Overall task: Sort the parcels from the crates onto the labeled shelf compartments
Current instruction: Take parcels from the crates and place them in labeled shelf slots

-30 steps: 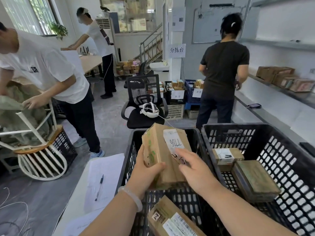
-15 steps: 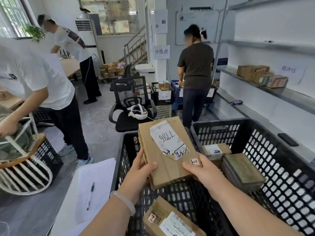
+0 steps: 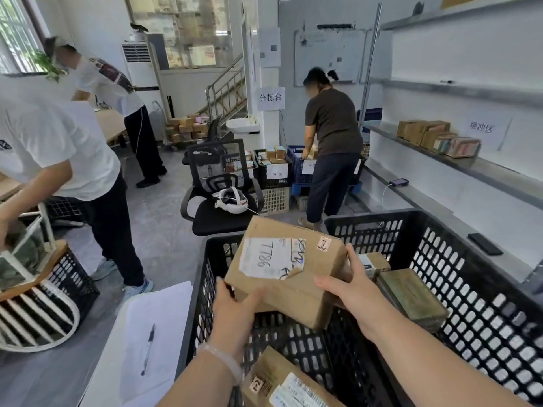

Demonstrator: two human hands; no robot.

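- Shelf (image 3: 470,168), right side of frame: a row of boxes (image 3: 437,138) sits on the middle level next to a paper sign.
- Right crate (image 3: 484,289), lower right, black and perforated. It holds a flat greenish pack (image 3: 411,298) and, just beside it at the left wall, a small box (image 3: 373,261).
- Left crate (image 3: 210,277), lower centre: one labelled carton (image 3: 288,386) at the bottom edge. The rest of its floor is partly hidden.
- Parcel (image 3: 293,268), centre of frame, is held in the air above the left crate, tilted, with the "7786" label facing up.
- Handling (judged): taped cardboard, stiff, with flat faces, and it looks light to moderate in weight. The paper label is torn and loose, so don't grip there. Take it by opposite edges with fingers underneath. The tape may be a bit slick.
- Left hand (image 3: 235,306) grasps the parcel's near-left corner, thumb on top and fingers under.
- Right hand (image 3: 349,286) grasps the near-right corner, fingers wrapped along the right side.
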